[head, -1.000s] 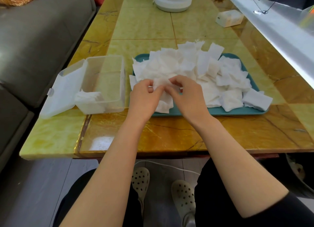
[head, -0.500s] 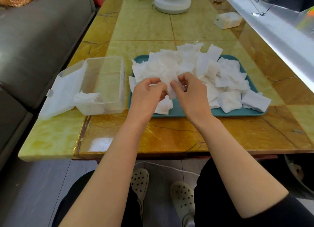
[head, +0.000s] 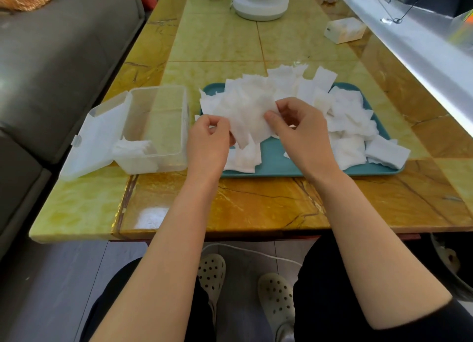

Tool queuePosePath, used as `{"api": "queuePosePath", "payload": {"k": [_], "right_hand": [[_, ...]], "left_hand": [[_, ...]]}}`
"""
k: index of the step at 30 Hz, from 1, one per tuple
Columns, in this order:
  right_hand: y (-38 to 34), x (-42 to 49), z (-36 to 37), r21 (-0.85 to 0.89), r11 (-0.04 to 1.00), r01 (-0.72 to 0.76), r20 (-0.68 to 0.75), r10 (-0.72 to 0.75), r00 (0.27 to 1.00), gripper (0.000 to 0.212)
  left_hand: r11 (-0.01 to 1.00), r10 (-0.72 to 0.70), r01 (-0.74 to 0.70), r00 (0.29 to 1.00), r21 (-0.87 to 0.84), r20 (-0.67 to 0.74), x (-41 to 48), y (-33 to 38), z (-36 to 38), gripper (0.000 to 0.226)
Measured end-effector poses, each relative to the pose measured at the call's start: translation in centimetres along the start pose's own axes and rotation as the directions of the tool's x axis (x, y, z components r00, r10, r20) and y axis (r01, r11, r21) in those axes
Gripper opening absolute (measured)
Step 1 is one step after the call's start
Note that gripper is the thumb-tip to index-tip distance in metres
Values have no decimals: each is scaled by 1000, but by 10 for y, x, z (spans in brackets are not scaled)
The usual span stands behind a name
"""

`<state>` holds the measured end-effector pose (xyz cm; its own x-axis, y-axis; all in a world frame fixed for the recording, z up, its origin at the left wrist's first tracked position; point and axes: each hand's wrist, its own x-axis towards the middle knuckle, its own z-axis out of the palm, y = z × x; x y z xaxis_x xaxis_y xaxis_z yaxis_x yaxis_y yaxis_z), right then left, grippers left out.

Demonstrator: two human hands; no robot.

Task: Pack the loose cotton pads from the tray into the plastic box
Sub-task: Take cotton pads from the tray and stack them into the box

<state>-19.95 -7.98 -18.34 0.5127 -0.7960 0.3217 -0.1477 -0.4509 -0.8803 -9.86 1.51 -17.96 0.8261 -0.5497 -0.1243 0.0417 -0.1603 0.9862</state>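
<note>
We are sitting at a glossy yellow marble desk [head: 217, 42], with a grey sofa [head: 51, 72] running along its left side. Near the desk's left edge the clear plastic box [head: 163, 121] is standing open, its lid [head: 92, 144] lying flat on the side towards the sofa. A short stack of pads [head: 134, 148] is resting in the near corner of the box; the remainder of its floor is showing bare.

Just to the right of the box, our left hand [head: 207, 144] is hovering over the near left corner of the teal tray [head: 273, 159], fingers curled and thumb pressed in, pinching the left edge of a bunch of cotton pads [head: 248, 121]. The bunch is hanging between both hands, lifted a little above the tray. How many pads it contains we cannot tell. Our right hand [head: 304, 136] is pinching its right edge between thumb and forefinger, the other fingers curled loosely behind.

Under and beyond the hands, the loose cotton pads [head: 345, 116] are lying heaped across the tray, thickest on its far and right parts, with a few overhanging the far rim and the near right corner. A strip of bare tray is showing along the near side.

Further back, a white round base [head: 261, 7] is sitting at the desk's far end, and a small white packet [head: 344, 30] is lying near the right edge, beside a silvery ledge [head: 409, 42]. Below the desk edge, our two pale perforated clogs [head: 212, 272] are resting on the floor.
</note>
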Motion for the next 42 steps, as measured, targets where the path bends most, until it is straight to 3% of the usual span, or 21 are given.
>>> {"api": "queuePosePath", "payload": {"k": [3,8,14,17,24,28,30,32,36,39,42], "right_hand": [[-2,-2,-3,39,999,-32,107,28,994,10],[1,-1,-2,-15,995,-99,133,100,986,3],[8,-3,1,-78,987,-142,182,154,971,26],[8,-2,2,-81,986,-149,218,163,962,22],[2,-1,3,111,947,-303,186,279,942,23],[0,-2,6,191,917,-351,234,304,923,16],[6,0,9,62,935,-348,156,335,929,21],[15,1,9,-182,932,-314,94,334,938,29],[27,-2,13,-529,819,-222,191,370,909,55],[29,-4,25,-637,757,-148,188,338,922,58],[30,-5,35,-588,801,-113,171,259,951,41]], "left_hand": [[1000,7,-7,998,-1,63,-3,3,2,13],[999,12,-8,995,-39,104,-8,6,6,15],[1000,19,-17,990,-20,140,-8,6,7,11],[1000,18,-18,991,-2,134,-7,5,5,12],[991,-32,59,976,-118,216,-10,10,4,28],[998,53,-55,984,4,170,-12,7,4,9],[996,74,-77,993,34,91,-9,5,0,13],[996,78,-80,996,44,37,-6,5,-4,17],[995,91,-92,996,50,5,-2,3,-9,16],[994,94,-94,996,61,0,0,2,-10,18],[993,96,-95,995,63,-10,2,0,-12,18]]}}
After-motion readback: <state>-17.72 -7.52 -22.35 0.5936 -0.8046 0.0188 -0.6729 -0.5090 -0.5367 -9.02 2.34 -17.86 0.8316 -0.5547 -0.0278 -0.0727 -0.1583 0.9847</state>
